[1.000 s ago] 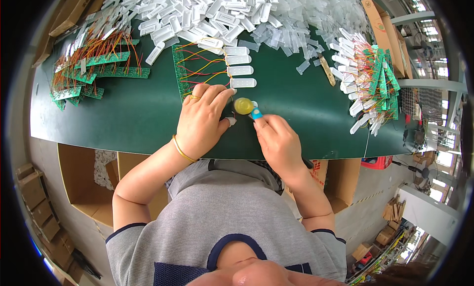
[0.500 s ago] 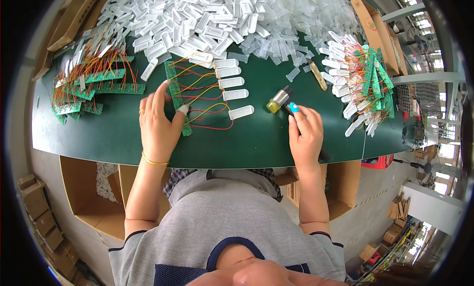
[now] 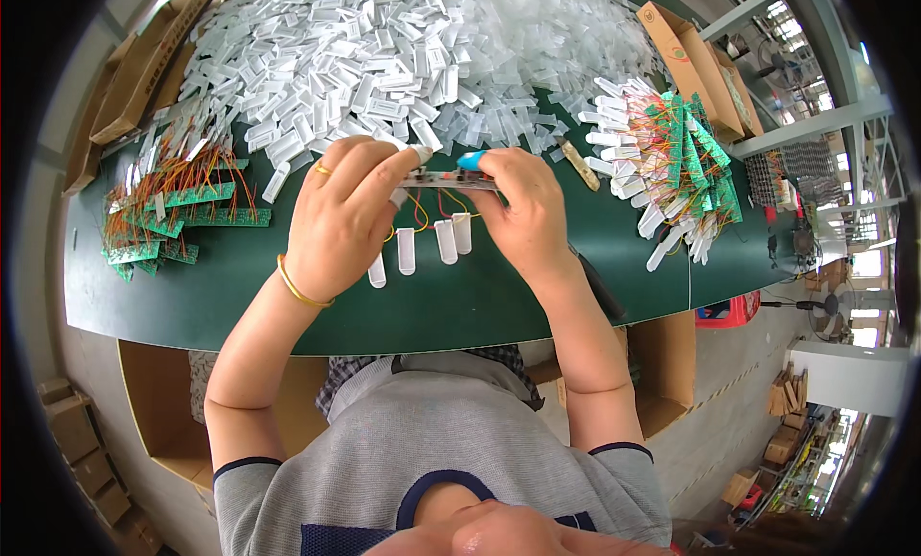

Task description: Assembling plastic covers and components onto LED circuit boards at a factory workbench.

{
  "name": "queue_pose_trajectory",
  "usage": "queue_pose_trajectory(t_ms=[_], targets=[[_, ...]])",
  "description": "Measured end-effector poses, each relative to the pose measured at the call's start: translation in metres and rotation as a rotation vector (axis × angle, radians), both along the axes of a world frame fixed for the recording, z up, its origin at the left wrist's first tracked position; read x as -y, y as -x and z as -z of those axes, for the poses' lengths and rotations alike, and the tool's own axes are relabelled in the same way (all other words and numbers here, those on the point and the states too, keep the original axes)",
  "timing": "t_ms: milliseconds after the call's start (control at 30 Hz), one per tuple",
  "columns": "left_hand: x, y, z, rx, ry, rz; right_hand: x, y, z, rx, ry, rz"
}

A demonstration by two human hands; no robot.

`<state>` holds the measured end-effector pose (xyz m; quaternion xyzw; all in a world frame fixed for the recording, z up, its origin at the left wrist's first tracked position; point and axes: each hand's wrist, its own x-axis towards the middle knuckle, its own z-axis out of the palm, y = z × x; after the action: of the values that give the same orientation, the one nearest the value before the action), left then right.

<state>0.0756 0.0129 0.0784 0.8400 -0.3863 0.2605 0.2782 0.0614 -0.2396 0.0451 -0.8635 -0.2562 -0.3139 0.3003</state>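
With left hand (image 3: pixel 345 211) and right hand (image 3: pixel 525 209), I am pinching a circuit-board strip (image 3: pixel 445 180) trailing four wired white casings (image 3: pixel 407 252).

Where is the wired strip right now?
In the head view, the strip is near the centre, held between the left hand and right hand, above white cases.

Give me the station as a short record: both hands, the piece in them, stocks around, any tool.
Left hand: gripping circuit board strip, one end
Right hand: gripping its other end
Nearer the person: four white plastic cases
Far stock: loose white cases; translucent pieces right of them
Left stock: wired green circuit boards
Right stock: green boards with white cases
Tool: black handle, rest hidden
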Motion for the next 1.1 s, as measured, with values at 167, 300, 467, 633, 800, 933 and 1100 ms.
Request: queue_pose_trajectory(t_ms=[167, 300, 467, 633, 800, 933, 1100], targets=[[-0.02, 0.036, -0.02, -0.527, 0.633, 0.453, 0.079, 0.01, -0.016, -0.051, -0.102, 0.333], [-0.035, 0.094, -0.046, -0.522, 1.116, 0.827, 0.226, 0.002, -0.02, 0.16, 0.412, 1.049], [-0.04, 0.112, -0.059, -0.288, 1.268, 1.104, 0.166, -0.019, 0.0, -0.115, 0.097, 0.676], [-0.049, 0.126, -0.058, -0.201, 1.228, 1.078, 0.039, -0.068, 0.043, -0.112, 0.167, 0.203], [-0.065, 0.134, -0.051, -0.198, 1.253, 1.106, -0.042, -0.132, 0.049, -0.108, 0.173, -0.004], [-0.057, 0.136, -0.06, -0.22, 1.313, 0.968, -0.062, -0.164, 0.057, -0.057, 0.291, 0.057], [-0.072, 0.137, -0.055, -0.245, 1.245, 0.995, -0.065, -0.155, 0.06, -0.097, 0.359, 0.09]])
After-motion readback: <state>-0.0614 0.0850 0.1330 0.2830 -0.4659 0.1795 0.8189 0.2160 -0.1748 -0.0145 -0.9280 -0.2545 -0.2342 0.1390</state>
